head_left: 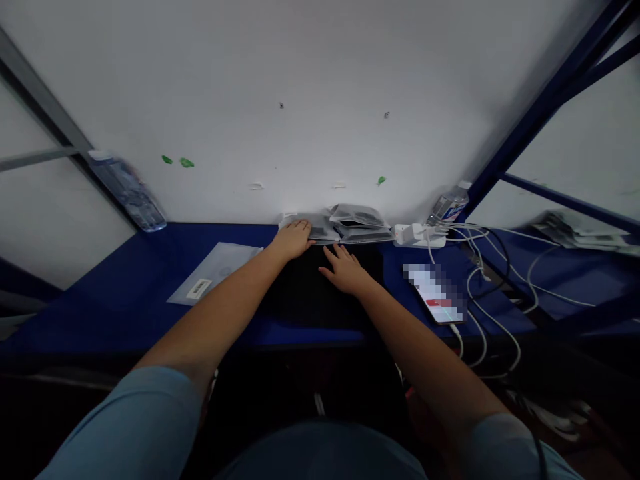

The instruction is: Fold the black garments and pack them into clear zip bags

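Note:
A flat, dark black piece (320,307), perhaps folded fabric, lies on the blue table (125,273) in front of me. My left hand (295,240) rests at its far left corner, fingers stretched out over the edge of a packed clear bag (323,230). My right hand (345,270) lies flat on the far part of the black piece, fingers spread. More bags with dark contents (361,217) are stacked against the wall just beyond my hands. Left of my left forearm lies a flat translucent bag (217,267) with a white barcode label.
At the right are a phone (440,300) on a cable, a white power strip (420,235), tangled white cables (480,267) and a bottle (450,202). Another bottle (130,193) leans at the back left. Blue frame bars (550,107) rise on the right; a white wall (330,87) stands behind.

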A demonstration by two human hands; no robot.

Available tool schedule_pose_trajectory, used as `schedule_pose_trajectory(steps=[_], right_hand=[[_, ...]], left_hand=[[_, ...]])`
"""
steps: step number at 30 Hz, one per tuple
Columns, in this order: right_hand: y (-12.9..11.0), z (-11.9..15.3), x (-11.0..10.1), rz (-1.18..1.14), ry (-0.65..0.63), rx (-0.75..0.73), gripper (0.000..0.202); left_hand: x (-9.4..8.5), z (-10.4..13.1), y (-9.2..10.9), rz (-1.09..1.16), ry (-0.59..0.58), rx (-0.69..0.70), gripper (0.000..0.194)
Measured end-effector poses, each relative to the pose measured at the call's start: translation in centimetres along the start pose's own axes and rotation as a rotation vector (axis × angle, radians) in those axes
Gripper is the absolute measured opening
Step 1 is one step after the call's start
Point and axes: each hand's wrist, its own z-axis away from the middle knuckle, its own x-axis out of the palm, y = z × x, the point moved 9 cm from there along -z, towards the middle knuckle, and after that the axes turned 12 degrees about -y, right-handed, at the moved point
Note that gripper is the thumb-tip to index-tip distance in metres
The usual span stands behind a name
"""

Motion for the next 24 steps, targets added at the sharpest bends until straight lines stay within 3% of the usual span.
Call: schedule_pose_trajectory(steps=[13, 18, 24], right_hand=[[0.3, 0.0, 0.3, -0.017, -0.023, -0.002, 0.071], [0.8, -0.2, -0.8, -0.029, 0.073, -0.072, 0.064], [2.4, 0.0, -3.6, -0.082, 0.283, -0.065, 0.029]], left_hand=[[-0.8, -1.1, 0.5, -0.021, 0.017, -0.025, 0.051], [-2.1, 1.9, 1.3, -0.019, 0.048, -0.037, 0.055], [-2.6, 6.7, 3.1, -0.001, 0.056, -0.039, 0.056]])
